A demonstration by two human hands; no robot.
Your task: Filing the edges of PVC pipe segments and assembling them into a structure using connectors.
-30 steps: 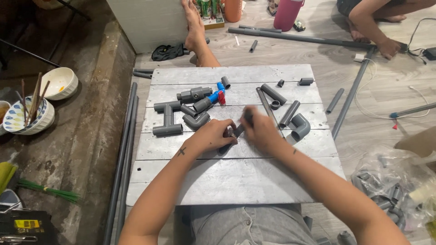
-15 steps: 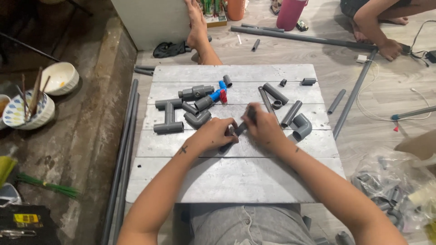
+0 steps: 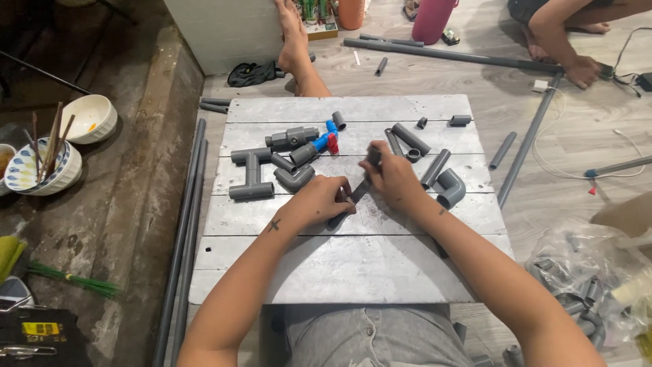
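Resting on grey board (image 3: 353, 272), wooden floor (image 3: 557, 156), seemingly indoors

A: Light falls soft and even on the bench (image 3: 353, 272); its pale boards are bright, without hard glare.

B: Shadows?

A: Faint ones, close under the left hand (image 3: 319, 202) and right hand (image 3: 397, 180). Past the bench's left edge the floor (image 3: 122, 204) goes dim.

B: Sharpness?

A: Crisp mid-frame; straight lines bow slightly toward the corners, wide-lens style.
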